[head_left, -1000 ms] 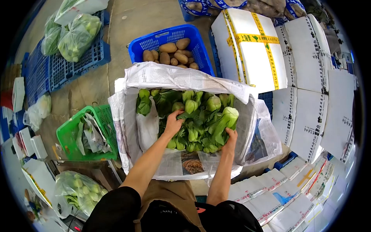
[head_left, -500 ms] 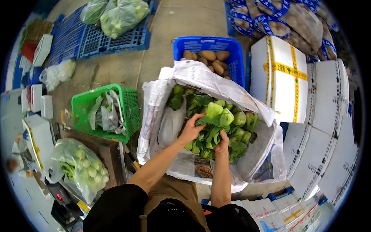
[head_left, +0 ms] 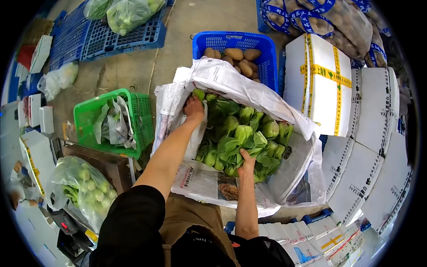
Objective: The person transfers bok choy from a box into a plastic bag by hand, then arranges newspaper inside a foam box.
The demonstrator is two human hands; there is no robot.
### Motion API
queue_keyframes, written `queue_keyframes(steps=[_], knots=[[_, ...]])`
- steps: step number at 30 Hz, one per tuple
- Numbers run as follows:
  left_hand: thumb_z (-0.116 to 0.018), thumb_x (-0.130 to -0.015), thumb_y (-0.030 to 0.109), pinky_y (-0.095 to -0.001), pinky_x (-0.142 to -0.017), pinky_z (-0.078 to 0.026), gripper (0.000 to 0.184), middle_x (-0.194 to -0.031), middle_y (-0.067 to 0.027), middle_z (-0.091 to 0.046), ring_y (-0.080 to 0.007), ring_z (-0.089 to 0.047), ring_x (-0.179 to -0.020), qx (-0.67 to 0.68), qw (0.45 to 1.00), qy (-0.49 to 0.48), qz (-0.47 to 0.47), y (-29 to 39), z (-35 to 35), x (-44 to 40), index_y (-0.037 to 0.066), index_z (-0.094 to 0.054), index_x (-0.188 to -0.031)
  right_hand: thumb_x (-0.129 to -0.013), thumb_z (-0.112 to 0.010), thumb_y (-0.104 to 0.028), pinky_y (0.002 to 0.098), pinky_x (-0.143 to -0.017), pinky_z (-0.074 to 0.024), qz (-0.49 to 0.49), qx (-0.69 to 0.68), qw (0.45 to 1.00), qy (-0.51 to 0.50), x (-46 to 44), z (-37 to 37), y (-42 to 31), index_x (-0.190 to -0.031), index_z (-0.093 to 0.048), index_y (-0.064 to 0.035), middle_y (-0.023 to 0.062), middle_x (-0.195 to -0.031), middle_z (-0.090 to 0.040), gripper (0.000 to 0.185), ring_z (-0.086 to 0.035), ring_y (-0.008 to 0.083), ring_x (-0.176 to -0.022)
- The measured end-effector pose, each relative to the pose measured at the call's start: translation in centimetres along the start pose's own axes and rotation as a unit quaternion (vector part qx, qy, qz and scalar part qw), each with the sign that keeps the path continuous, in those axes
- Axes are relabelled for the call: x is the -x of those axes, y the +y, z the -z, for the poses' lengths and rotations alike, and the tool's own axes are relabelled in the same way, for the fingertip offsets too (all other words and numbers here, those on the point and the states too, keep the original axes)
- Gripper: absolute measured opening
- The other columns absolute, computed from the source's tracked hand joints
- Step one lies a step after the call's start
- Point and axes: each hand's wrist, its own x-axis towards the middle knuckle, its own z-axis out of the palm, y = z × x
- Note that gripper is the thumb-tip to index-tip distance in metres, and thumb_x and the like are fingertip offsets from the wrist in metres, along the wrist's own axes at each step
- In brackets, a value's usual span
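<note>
Green bok choy (head_left: pixel 229 127) lies heaped in a newspaper-lined box (head_left: pixel 195 178) in front of me. My left hand (head_left: pixel 194 110) reaches to the box's far left corner, its fingers curled over the leaves of a bok choy (head_left: pixel 198 94) whose pale base shows beyond them. At the near side of the heap, my right hand (head_left: pixel 246 164) is closed around the leafy part of bok choy (head_left: pixel 243 133), thumb on top. Leaves hide most of its other fingers.
Behind the box stands a blue crate (head_left: pixel 267 46) of potatoes. To the left are a green basket (head_left: pixel 144 113) with paper inside and a plastic bag of greens (head_left: pixel 91 189). White foam boxes (head_left: pixel 324 84) are stacked on the right.
My left hand has left the middle of the heap and moved left and away to the far corner bok choy. My right hand remains on the bok choy. The view has shifted slightly.
</note>
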Motion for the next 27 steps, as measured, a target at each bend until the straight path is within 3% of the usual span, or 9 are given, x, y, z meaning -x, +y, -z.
queue_keyframes(steps=[3,6,9,14,16,19,20,22,27], knots=[[-0.067,-0.075,0.018,-0.0427,-0.080,-0.052,0.039,-0.108,-0.0194,-0.062,-0.0352,-0.060,-0.100,0.004,0.994,-0.111,-0.002,0.1,2.8,-0.4,0.002,-0.058,-0.109,-0.070,-0.072,0.007,0.0415,-0.083,-0.0523,0.050,0.056,0.997,0.011,1.1,-1.1,-1.3,-0.117,-0.053,0.0014,0.0121,-0.110,-0.062,0.051,-0.062,0.0285,-0.095],[-0.066,-0.074,0.013,-0.0433,-0.081,-0.051,0.026,-0.093,-0.0214,-0.065,-0.0384,-0.063,-0.091,0.070,0.995,-0.051,-0.040,0.3,6.1,1.6,0.002,-0.063,-0.097,-0.071,-0.070,0.006,0.0414,-0.080,-0.0533,0.082,0.091,0.992,0.015,1.0,-1.3,-1.8,-0.115,-0.053,0.0031,0.0130,-0.106,-0.062,0.047,-0.063,0.0284,-0.091],[-0.063,-0.076,0.009,-0.0416,-0.083,-0.050,0.033,-0.100,-0.0216,-0.066,-0.0373,-0.064,-0.092,0.233,0.971,-0.021,-0.041,0.2,10.8,5.7,0.003,-0.064,-0.108,-0.072,-0.070,0.004,0.0403,-0.080,-0.0530,0.096,0.111,0.989,0.021,1.1,-1.8,-2.3,-0.117,-0.052,0.0032,0.0137,-0.107,-0.061,0.049,-0.063,0.0283,-0.092],[-0.065,-0.080,0.008,-0.0304,-0.082,-0.049,0.045,-0.108,-0.0120,-0.067,-0.0177,-0.061,-0.094,0.612,0.773,-0.165,-0.018,-0.7,14.6,14.7,0.001,-0.057,-0.124,-0.074,-0.068,0.005,0.0383,-0.084,-0.0510,0.148,0.093,0.984,-0.036,3.0,-6.8,-1.5,-0.121,-0.050,0.0027,0.0125,-0.114,-0.059,0.051,-0.060,0.0249,-0.097],[-0.062,-0.085,0.006,-0.0266,-0.062,-0.050,0.046,-0.092,-0.0045,-0.067,-0.0098,-0.058,-0.071,0.550,0.828,-0.102,-0.027,0.2,17.3,18.7,0.003,-0.052,-0.130,-0.076,-0.068,0.003,0.0389,-0.085,-0.0506,0.116,0.089,0.982,-0.116,6.3,-10.7,-0.6,-0.124,-0.050,0.0029,0.0121,-0.117,-0.058,0.051,-0.060,0.0248,-0.099],[-0.052,-0.087,-0.003,-0.0324,-0.098,-0.043,0.047,-0.135,-0.0128,-0.049,-0.0210,-0.052,-0.117,0.667,0.736,0.080,-0.089,-0.2,18.2,21.4,0.004,-0.047,-0.134,-0.086,-0.062,-0.029,0.0418,-0.096,-0.0443,0.044,0.125,0.948,-0.290,8.7,-13.7,0.6,-0.130,-0.045,0.0016,0.0114,-0.124,-0.052,0.057,-0.052,0.0251,-0.113],[-0.053,-0.085,-0.005,-0.0362,-0.103,-0.039,0.049,-0.135,-0.0155,-0.048,-0.0273,-0.046,-0.124,0.560,0.797,0.182,-0.138,-1.4,19.1,21.6,0.003,-0.047,-0.132,-0.090,-0.055,-0.038,0.0408,-0.097,-0.0437,0.011,0.109,0.939,-0.326,8.8,-15.1,1.7,-0.133,-0.042,0.0009,0.0114,-0.126,-0.050,0.060,-0.051,0.0251,-0.114],[-0.053,-0.081,-0.006,-0.0406,-0.110,-0.028,0.054,-0.142,-0.0160,-0.038,-0.0350,-0.028,-0.137,0.492,0.824,0.220,-0.175,-4.5,24.5,24.0,0.002,-0.043,-0.134,-0.094,-0.051,-0.038,0.0393,-0.096,-0.0442,0.002,0.144,0.907,-0.396,13.0,-19.9,2.2,-0.133,-0.040,0.0030,0.0126,-0.124,-0.051,0.058,-0.052,0.0246,-0.113],[-0.063,-0.078,0.004,-0.0416,-0.106,-0.034,0.064,-0.142,-0.0171,-0.039,-0.0355,-0.032,-0.135,0.467,0.818,0.316,-0.108,-16.1,35.0,32.3,0.001,-0.039,-0.138,-0.091,-0.056,-0.028,0.0409,-0.094,-0.0462,-0.095,0.208,0.825,-0.518,24.9,-29.5,7.4,-0.133,-0.040,0.0029,0.0146,-0.126,-0.050,0.055,-0.054,0.0254,-0.111]])
